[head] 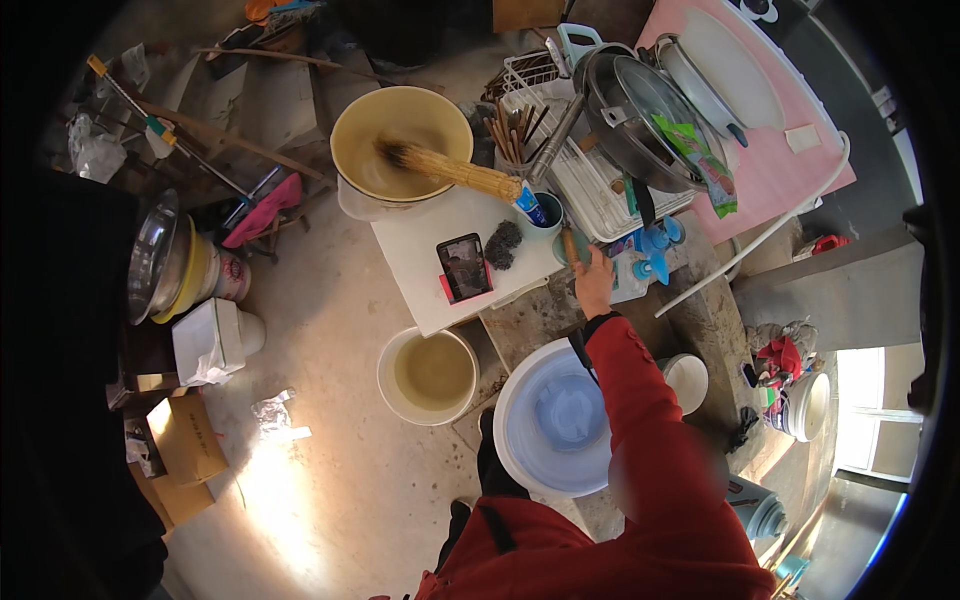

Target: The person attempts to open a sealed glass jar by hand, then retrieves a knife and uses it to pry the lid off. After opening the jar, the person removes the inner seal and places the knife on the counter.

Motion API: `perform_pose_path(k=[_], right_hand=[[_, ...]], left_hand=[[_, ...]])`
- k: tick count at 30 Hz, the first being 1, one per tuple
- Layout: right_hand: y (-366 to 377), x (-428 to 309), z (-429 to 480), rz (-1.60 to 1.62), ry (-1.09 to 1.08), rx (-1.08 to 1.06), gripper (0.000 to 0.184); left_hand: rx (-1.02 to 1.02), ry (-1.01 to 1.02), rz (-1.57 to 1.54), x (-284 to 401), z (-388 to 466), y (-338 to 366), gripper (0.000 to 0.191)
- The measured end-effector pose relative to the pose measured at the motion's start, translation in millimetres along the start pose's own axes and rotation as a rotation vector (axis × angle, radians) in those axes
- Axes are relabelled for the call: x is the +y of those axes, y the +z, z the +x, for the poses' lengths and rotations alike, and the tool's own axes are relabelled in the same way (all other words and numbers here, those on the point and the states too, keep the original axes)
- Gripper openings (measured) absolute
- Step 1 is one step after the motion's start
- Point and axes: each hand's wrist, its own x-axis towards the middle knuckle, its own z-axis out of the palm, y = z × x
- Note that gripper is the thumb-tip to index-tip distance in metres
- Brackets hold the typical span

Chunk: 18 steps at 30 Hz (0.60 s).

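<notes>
My right hand point(595, 283), in a red sleeve, reaches to the edge of the worktop. Its fingertips are at the near end of a wooden handle point(572, 246), which lies over a small greenish bowl point(559, 247). Whether the fingers close around the handle is hard to tell. Just right of the hand stand pump bottles point(630, 276) with blue tops. A dark scouring pad point(502, 245) and a phone point(465, 268) on a red stand are to the left on a white board point(405, 247). Below my forearm is a basin point(517, 457) with bluish water. My left hand is out of view.
A straw whisk point(457, 171) leans in a large yellow basin point(345, 142). A bucket point(386, 390) of cloudy water stands on the floor. Pans point(600, 112) and a dish rack point(592, 202) crowd the back right. A white pipe point(750, 251) crosses at right.
</notes>
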Motion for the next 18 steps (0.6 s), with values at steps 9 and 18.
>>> perform_pose_path(k=[9,18], right_hand=[[22.2,-3.7,28.4,0.024,0.199,-0.157,0.06],[16.2,6.7,29.3,-0.046,-0.045,-0.102,0.048]], left_hand=[[0.047,-0.057,-0.152,-4.2,-32.5,27.6,0.045],[0.005,-0.006,-0.179,-14.4,-29.5,29.8,0.042]])
